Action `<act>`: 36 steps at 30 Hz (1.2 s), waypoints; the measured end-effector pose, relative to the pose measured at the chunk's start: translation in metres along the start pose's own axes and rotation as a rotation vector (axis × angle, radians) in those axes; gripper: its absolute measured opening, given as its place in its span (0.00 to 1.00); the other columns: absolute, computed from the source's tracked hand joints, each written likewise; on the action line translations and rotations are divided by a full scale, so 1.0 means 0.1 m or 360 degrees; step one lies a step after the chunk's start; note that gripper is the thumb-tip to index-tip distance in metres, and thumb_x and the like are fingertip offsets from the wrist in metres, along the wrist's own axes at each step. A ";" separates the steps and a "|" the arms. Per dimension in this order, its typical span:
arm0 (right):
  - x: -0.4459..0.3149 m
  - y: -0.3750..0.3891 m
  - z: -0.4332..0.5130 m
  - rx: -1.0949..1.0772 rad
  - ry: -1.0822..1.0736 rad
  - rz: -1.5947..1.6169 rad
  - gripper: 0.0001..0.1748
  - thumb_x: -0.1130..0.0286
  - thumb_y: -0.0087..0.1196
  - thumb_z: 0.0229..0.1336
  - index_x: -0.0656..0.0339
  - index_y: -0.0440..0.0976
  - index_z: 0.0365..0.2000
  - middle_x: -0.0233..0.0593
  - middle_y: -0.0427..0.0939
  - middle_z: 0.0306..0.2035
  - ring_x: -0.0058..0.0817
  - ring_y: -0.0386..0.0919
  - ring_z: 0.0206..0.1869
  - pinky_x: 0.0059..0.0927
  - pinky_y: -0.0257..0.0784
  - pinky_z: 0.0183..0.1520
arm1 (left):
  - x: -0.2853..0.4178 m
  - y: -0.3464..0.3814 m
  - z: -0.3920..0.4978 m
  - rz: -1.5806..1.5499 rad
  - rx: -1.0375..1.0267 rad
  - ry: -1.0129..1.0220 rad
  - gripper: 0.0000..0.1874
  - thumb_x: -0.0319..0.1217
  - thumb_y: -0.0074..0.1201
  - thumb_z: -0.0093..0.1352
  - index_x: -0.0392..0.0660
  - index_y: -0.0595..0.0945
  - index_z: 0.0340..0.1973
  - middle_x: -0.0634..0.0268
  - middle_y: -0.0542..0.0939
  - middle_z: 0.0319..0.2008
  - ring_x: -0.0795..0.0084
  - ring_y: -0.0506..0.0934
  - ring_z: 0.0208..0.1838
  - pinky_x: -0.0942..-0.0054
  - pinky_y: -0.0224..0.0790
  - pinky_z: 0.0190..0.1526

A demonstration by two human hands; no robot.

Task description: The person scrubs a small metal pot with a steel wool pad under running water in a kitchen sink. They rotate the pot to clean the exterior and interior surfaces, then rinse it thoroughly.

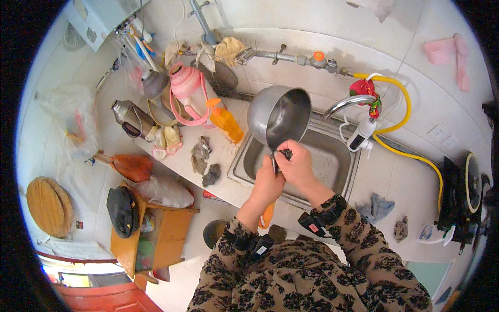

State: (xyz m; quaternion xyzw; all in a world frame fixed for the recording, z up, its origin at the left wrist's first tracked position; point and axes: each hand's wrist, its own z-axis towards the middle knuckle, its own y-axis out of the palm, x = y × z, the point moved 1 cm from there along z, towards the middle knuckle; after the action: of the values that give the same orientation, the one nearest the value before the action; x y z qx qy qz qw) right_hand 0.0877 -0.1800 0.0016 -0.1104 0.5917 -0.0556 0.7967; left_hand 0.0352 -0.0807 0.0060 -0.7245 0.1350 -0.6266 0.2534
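A deep, round-bottomed metal pan [259, 113] is tilted on its side above the back left of the steel sink [327, 171], its hollow facing right. My left hand [269, 179] is closed around the pan's handle, whose orange end [267, 215] sticks out below the fist. Against the handle's upper part, close to the pan's rim, my right hand [295, 162] pinches a dark scouring pad [287, 153]. The fingers hide part of the pad and of the handle. A curved chrome faucet [349, 103] reaches over the sink's back right; no water is visible from it.
Left on the counter stand an orange bottle [227, 123], a pink thermos jug [191, 87] and a metal flask [134, 119]. Dark crumpled rags [211, 174] lie near the front edge. Right are a blue-grey cloth [376, 208], a yellow hose [409, 154] and a black stove [454, 195].
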 end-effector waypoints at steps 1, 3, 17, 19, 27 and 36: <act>0.02 0.00 0.01 0.0032 -0.0032 -0.0047 0.07 0.74 0.56 0.43 0.65 0.74 0.27 0.48 0.76 0.28 0.42 0.76 0.31 0.34 0.70 0.35 | -0.01 -0.01 0.00 -0.0014 0.0036 0.0063 0.16 0.25 0.47 0.61 0.37 0.63 0.42 0.36 0.75 0.29 0.34 0.73 0.37 0.47 0.64 0.37; 0.06 -0.05 0.02 -0.0089 0.0134 -0.0025 0.07 0.74 0.56 0.46 0.64 0.73 0.28 0.38 0.76 0.26 0.26 0.74 0.29 0.28 0.69 0.34 | -0.03 -0.03 -0.02 -0.0064 0.0090 0.0028 0.18 0.26 0.47 0.61 0.36 0.63 0.45 0.36 0.76 0.30 0.35 0.73 0.37 0.47 0.64 0.37; -0.07 -0.34 0.23 -0.0594 0.0239 0.0256 0.13 0.68 0.59 0.47 0.68 0.77 0.31 0.39 0.79 0.28 0.23 0.74 0.30 0.27 0.70 0.36 | 0.13 -0.09 -0.07 0.0641 0.0406 0.0133 0.23 0.30 0.50 0.61 0.40 0.66 0.52 0.43 0.77 0.34 0.41 0.76 0.33 0.52 0.69 0.36; 0.00 -0.32 0.21 -0.0712 0.0283 0.0127 0.12 0.68 0.59 0.46 0.66 0.78 0.30 0.42 0.79 0.29 0.28 0.76 0.31 0.29 0.70 0.37 | 0.12 -0.11 -0.05 0.0564 0.0430 0.0147 0.22 0.28 0.49 0.61 0.40 0.67 0.51 0.44 0.77 0.33 0.41 0.76 0.34 0.52 0.69 0.35; 0.07 -0.16 0.12 -0.0225 -0.0218 -0.0425 0.05 0.71 0.57 0.44 0.63 0.76 0.23 0.48 0.75 0.27 0.45 0.74 0.31 0.41 0.69 0.35 | 0.13 -0.16 -0.05 -0.1013 -0.0093 -0.0169 0.09 0.25 0.45 0.64 0.39 0.70 0.40 0.63 0.72 0.20 0.75 0.71 0.17 0.76 0.63 0.20; 0.22 -0.12 0.11 0.0111 -0.0176 -0.0472 0.03 0.74 0.55 0.44 0.63 0.74 0.22 0.47 0.73 0.25 0.44 0.74 0.29 0.39 0.68 0.32 | 0.15 -0.28 -0.11 -0.1575 -0.0274 -0.0220 0.05 0.25 0.43 0.66 0.42 0.67 0.38 0.64 0.70 0.20 0.75 0.67 0.15 0.77 0.59 0.18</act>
State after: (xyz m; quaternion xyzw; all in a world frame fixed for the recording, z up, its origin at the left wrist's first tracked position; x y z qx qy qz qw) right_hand 0.1053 -0.1948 -0.0130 -0.1717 0.5218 -0.1870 0.8144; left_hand 0.0238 -0.0671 0.0346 -0.7597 -0.1902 -0.6088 -0.1263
